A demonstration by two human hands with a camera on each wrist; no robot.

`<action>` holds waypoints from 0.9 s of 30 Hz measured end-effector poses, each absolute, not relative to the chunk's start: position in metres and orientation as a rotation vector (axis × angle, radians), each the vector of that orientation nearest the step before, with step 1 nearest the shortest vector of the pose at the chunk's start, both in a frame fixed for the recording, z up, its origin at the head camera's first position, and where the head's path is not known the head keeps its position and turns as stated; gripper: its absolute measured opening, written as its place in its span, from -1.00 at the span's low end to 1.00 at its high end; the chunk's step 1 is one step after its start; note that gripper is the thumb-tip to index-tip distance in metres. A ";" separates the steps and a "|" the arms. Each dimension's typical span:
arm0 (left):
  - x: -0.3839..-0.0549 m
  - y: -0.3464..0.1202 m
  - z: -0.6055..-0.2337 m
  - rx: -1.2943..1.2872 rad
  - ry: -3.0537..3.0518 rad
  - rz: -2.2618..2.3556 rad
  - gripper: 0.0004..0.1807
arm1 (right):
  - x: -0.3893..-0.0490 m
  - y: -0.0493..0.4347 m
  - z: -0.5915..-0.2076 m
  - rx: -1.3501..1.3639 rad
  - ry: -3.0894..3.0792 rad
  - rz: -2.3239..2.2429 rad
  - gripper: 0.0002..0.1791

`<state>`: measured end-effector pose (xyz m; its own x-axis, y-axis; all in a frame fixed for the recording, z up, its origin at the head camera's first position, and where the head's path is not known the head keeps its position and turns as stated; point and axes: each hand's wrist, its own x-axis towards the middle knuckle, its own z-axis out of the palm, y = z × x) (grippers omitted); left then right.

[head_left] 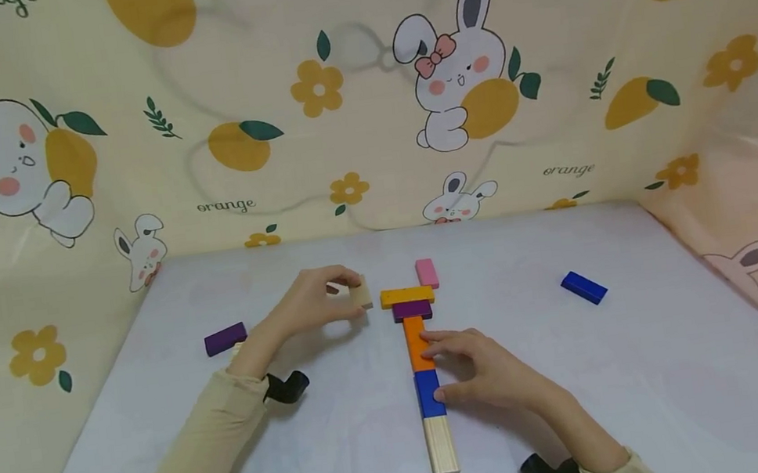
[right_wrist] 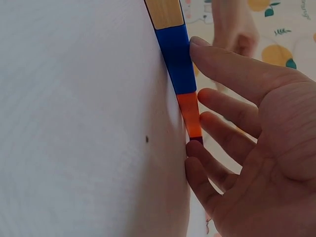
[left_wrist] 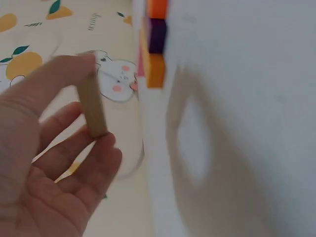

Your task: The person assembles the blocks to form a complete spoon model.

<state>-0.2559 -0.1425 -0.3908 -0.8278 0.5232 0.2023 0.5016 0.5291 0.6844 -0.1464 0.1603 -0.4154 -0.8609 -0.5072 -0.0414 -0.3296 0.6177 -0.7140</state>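
Observation:
My left hand (head_left: 316, 299) pinches a plain wooden block (head_left: 361, 292) between thumb and fingers, raised over the table just left of the row; the left wrist view shows this block (left_wrist: 92, 108) standing on end in the grip. The row runs toward me: a yellow block (head_left: 401, 297) laid crosswise, a shorter purple block (head_left: 412, 310), then an orange block (head_left: 417, 345), a blue block (head_left: 427, 394) and a plain wooden block (head_left: 441, 447) end to end. Along its right side, my right hand (head_left: 491, 369) rests relaxed fingertips at the orange and blue blocks.
A pink block (head_left: 427, 273) lies behind the yellow one. Farther right is a loose blue block (head_left: 584, 288). Another purple block (head_left: 225, 339) lies at the left, beside a pale piece partly hidden by my left wrist. A patterned cloth (head_left: 366, 128) stands behind the white table (head_left: 350, 461).

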 end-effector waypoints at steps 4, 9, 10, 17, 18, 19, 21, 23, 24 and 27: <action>-0.275 -0.128 -0.392 0.934 2.682 1.285 -0.59 | -0.148 0.161 -0.415 -0.688 2.612 -1.064 -0.43; -0.296 -0.117 -0.397 0.855 2.691 1.260 -0.59 | -0.149 0.161 -0.417 -0.696 2.610 -1.063 -0.43; -0.300 -0.116 -0.399 0.823 2.693 1.261 -0.59 | -0.149 0.161 -0.417 -0.696 2.606 -1.067 -0.43; -0.324 -0.113 -0.415 0.693 2.756 1.205 -0.55 | -0.150 0.162 -0.416 -0.698 2.584 -1.092 -0.42; -0.325 -0.113 -0.416 0.688 2.762 1.184 -0.55 | -0.150 0.162 -0.416 -0.699 2.583 -1.093 -0.42; -0.325 -0.112 -0.417 0.686 2.769 1.160 -0.55 | -0.150 0.162 -0.416 -0.700 2.582 -1.094 -0.42; -0.325 -0.111 -0.418 0.673 2.765 1.128 -0.54 | -0.150 0.162 -0.416 -0.698 2.580 -1.098 -0.42; -0.324 -0.111 -0.417 0.671 2.744 1.108 -0.52 | -0.150 0.161 -0.417 -0.690 2.584 -1.094 -0.43; -0.324 -0.111 -0.416 0.674 2.733 1.099 -0.51 | -0.149 0.161 -0.417 -0.689 2.585 -1.092 -0.43; -0.324 -0.111 -0.416 0.695 2.704 1.075 -0.48 | -0.149 0.161 -0.416 -0.683 2.584 -1.092 -0.42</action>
<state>-0.3237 -0.1112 -0.4156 -0.8815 0.4711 0.0313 0.3639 0.6359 0.6806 -0.1488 0.1611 -0.4163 -0.8578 -0.5116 -0.0492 -0.3212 0.6083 -0.7258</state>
